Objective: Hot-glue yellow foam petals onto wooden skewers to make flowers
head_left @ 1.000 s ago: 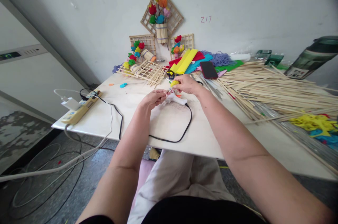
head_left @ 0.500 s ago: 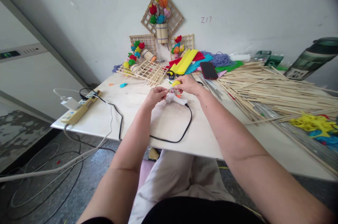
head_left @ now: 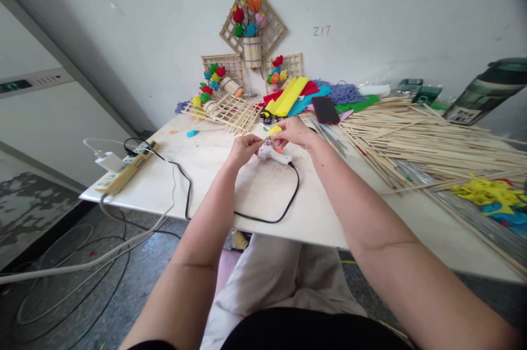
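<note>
My left hand (head_left: 244,148) and my right hand (head_left: 291,132) meet over the middle of the white table (head_left: 263,196). Fingers of both are pinched together. In my right hand sits a small yellow piece (head_left: 274,130). What my left fingers pinch is too small to make out. Just below the hands lies a white glue gun (head_left: 273,154), its black cord (head_left: 280,207) looping toward me.
A large heap of wooden sticks (head_left: 428,141) covers the right side. Yellow felt shapes (head_left: 486,192) lie at far right. A dark phone (head_left: 325,109) and coloured felt sheets (head_left: 294,95) sit behind the hands. Stick lattices with felt flowers (head_left: 230,108) lean at the wall. A power strip (head_left: 125,171) is at the left edge.
My left hand has moved slightly up and right, closer to my right hand. Otherwise nothing has shifted.
</note>
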Available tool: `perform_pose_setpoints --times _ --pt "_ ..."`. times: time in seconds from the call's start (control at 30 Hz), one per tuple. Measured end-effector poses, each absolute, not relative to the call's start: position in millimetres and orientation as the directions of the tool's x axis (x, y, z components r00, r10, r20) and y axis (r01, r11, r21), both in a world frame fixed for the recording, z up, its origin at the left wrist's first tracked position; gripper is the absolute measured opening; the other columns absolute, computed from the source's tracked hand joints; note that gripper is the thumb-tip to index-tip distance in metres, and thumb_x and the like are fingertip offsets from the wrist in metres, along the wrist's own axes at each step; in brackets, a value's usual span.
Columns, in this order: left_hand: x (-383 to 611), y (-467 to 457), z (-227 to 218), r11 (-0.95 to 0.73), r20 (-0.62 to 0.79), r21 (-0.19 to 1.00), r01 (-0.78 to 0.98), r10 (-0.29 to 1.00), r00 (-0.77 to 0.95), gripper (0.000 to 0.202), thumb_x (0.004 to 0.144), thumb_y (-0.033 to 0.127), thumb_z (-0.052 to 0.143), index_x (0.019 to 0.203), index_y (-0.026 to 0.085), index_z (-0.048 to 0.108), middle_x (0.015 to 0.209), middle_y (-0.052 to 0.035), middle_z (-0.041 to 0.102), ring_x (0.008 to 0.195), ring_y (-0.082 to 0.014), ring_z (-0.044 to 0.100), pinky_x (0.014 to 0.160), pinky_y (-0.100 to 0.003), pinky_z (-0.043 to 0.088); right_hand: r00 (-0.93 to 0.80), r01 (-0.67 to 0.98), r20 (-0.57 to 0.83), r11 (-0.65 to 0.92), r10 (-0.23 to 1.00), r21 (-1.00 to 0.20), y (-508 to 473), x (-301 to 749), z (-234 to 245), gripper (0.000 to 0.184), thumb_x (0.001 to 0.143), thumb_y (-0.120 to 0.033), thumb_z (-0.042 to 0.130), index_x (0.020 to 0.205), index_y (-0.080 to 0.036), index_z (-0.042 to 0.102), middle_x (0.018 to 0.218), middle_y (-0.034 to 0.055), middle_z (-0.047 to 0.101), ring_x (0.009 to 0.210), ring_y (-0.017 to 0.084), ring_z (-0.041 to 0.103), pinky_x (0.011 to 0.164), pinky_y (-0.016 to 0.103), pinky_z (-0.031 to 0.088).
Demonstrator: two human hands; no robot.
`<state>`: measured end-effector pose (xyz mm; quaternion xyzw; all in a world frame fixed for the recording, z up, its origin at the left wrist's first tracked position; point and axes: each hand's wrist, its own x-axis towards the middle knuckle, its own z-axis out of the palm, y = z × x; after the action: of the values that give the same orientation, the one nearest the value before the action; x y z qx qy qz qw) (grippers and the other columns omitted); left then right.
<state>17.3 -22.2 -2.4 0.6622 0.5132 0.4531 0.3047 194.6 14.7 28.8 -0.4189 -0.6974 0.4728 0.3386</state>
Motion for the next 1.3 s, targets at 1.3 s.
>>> perform_pose_setpoints --times 1.3 --pt "12.3 -26.0 -0.6 -0.077 0.054 0.989 0.129 0.983 0.174 0.032 0.067 0.04 0.07 0.078 0.011 0.061 0.047 0.0043 0.048 0.036 -0.0016 0.029 0.039 -0.02 0.014 -0.365 0.379 0.351 0.481 0.863 -0.79 22.6 188.6 24.3 0.045 0.06 -0.01 0.064 0.105 -0.009 0.068 0.06 -0.0002 0.062 0.047 0.011 0.052 0.051 0.025 0.047"
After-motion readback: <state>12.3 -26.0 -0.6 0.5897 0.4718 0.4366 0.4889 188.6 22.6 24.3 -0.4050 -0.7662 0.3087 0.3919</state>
